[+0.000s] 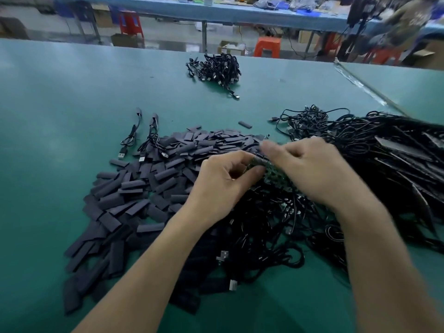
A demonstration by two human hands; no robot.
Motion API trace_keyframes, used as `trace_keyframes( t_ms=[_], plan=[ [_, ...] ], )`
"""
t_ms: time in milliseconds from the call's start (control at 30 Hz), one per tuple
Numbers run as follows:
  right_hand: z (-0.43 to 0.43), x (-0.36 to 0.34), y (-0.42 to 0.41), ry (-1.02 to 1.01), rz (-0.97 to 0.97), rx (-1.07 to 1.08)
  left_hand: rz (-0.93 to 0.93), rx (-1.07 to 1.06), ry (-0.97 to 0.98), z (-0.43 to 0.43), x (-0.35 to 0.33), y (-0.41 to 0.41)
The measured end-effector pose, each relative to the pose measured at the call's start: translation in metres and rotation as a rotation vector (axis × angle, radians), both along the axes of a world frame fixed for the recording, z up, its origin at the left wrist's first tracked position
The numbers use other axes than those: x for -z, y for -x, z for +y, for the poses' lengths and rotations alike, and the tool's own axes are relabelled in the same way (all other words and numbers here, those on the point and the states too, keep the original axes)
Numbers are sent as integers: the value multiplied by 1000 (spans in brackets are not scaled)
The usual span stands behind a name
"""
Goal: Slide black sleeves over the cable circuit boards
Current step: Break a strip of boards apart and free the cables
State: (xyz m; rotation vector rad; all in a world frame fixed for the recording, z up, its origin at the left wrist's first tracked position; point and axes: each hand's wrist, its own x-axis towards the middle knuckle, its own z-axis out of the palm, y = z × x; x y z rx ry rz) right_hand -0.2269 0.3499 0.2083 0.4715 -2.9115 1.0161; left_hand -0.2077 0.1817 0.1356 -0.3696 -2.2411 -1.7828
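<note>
- Nearest me, a loose tangle of black cables (259, 236) lies on the green table (60, 104), with silver USB plugs (232, 284) poking out at its near edge.
- To the left of the tangle and touching it, a wide pile of flat black sleeves (134, 195) spreads from near to far.
- My left hand (221, 183) hovers over the place where pile and tangle meet. Its fingers are curled, and thumb and forefinger pinch a small green circuit board (258, 163) that has something dark at its far end.
- My right hand (312, 169) meets the board from the right. Its fingertips are blurred, so I cannot tell whether they grip anything.
- More green boards (276, 182) show just under my right hand.
- On the right, a thick bundle of cables (389, 152) runs off the frame.
- Left of the pile's far edge lie two separate cables (131, 138), each with a dark covered end pointing away from me.
- A single sleeve (245, 124) lies apart, just beyond the pile.
- Well beyond that sits a small heap of coiled cables (217, 68).
- Past the table's far edge stand an orange stool (267, 46) and a long blue bench (216, 13).
</note>
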Motion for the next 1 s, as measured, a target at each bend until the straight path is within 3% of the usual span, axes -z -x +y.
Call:
trace_keyframes(
  t_ms=[67, 267, 333, 400, 467, 533, 633, 700, 767, 867, 1000],
  plan=[
    [-9, 4, 9, 56, -22, -46, -30, 44, 0, -2, 1, 0],
    [-9, 11, 18, 614, -74, -155, -242, 22, -157, -6, 8, 5],
    [8, 13, 14, 686, -77, -257, -277, -28, -235, -5, 12, 6],
    [27, 14, 6, 732, -197, -401, -297, -89, -284, -4, 16, 7],
    [39, 16, -1, 613, -262, -418, -286, -146, -271, -4, 19, 8],
    [43, 19, -3, 334, -236, -296, -271, -173, -236, -3, 21, 8],
    [37, 19, -2, -21, -35, -73, -217, -177, -172, -1, 22, 7],
    [27, 16, -3, -44, 189, 4, -173, -163, -168, -1, 22, 6],
    [11, 11, -1, -80, 305, -66, -120, -130, -176, -2, 23, 5],
    [-2, 15, 9, -196, 200, -163, -68, -81, -278, -1, 23, 4],
    [-2, 31, 21, 22, 61, -202, -105, -51, -369, -3, 27, 1]
  ],
)
